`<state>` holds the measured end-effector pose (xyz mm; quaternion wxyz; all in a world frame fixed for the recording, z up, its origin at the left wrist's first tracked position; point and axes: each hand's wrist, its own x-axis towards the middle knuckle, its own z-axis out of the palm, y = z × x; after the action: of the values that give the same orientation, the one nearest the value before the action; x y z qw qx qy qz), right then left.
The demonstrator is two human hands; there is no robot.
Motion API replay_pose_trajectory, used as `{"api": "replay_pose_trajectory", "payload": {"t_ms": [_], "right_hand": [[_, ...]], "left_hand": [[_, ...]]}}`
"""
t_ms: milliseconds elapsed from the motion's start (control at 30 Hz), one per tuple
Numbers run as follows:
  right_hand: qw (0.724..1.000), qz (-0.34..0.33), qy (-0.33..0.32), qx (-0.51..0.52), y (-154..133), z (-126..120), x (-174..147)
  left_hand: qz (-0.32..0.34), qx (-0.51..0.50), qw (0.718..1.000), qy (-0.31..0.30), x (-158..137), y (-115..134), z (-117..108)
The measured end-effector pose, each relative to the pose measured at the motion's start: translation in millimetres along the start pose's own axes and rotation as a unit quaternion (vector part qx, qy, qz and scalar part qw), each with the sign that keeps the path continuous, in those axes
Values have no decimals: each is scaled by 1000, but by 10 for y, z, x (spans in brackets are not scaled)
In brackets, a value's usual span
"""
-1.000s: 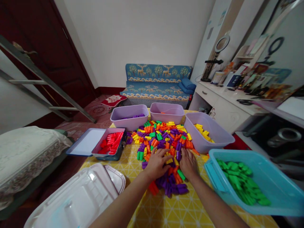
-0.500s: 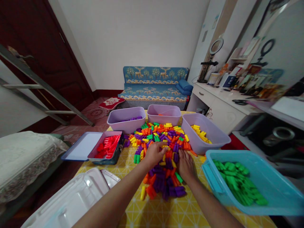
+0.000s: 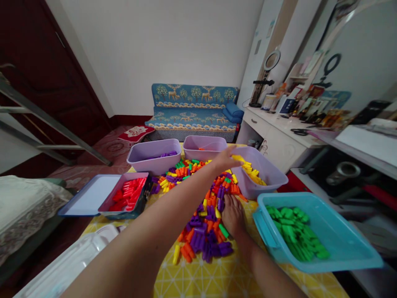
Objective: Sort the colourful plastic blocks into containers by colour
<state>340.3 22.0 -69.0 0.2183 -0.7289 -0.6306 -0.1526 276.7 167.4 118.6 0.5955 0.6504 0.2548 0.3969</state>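
Observation:
My left hand (image 3: 228, 159) reaches across the pile to the near rim of the right-hand lilac bin (image 3: 273, 178). Its fingers are closed on a yellow plastic piece (image 3: 238, 158), short and tube-like, at the bin's edge. More yellow pieces (image 3: 254, 176) lie inside that bin. My right hand (image 3: 234, 213) rests low on the table with its fingers stretched out, touching the right side of the pile of mixed pieces (image 3: 201, 231). The pile holds purple, orange, yellow and green pieces. My left forearm hides part of it.
A lilac bin (image 3: 132, 159) with purple pieces and another lilac bin (image 3: 204, 154) stand behind the pile. Left is an open tin (image 3: 108, 214) of red pieces; right, a turquoise tub (image 3: 347, 231) of green ones. White plastic lids (image 3: 62, 265) lie front left on the yellow tablecloth (image 3: 180, 281).
My left hand has moved from the middle of the pile forward and right to the yellow bin, carrying a yellow piece. My right hand stays beside the pile. The view has shifted slightly.

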Motion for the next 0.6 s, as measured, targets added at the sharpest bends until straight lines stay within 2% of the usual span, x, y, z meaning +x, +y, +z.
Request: {"api": "replay_pose_trajectory", "payload": {"t_ms": [67, 133, 233, 300, 367, 433, 533, 600], "right_hand": [[1000, -4, 0, 3, 7, 2, 0], [1000, -12, -4, 14, 12, 5, 11], [1000, -7, -13, 18, 11, 5, 30], [1000, 2, -18, 7, 4, -2, 33], [1000, 0, -25, -2, -5, -15, 30], [1000, -7, -30, -5, -12, -28, 26], [1000, -9, -27, -8, -13, -28, 24], [1000, -8, -25, -10, -5, -12, 24]], "left_hand": [[42, -54, 996, 61, 56, 93, 26], [72, -39, 987, 138, -35, 73, -68], [77, 116, 964, 227, -390, -161, -386], [72, 249, 932, 254, -693, -368, -627], [45, 362, 903, 225, -982, -536, -818], [-8, 456, 875, 163, -1221, -632, -930], [-48, 554, 829, 57, -1459, -663, -978], [-46, 590, 805, 26, -1549, -642, -980]]}}
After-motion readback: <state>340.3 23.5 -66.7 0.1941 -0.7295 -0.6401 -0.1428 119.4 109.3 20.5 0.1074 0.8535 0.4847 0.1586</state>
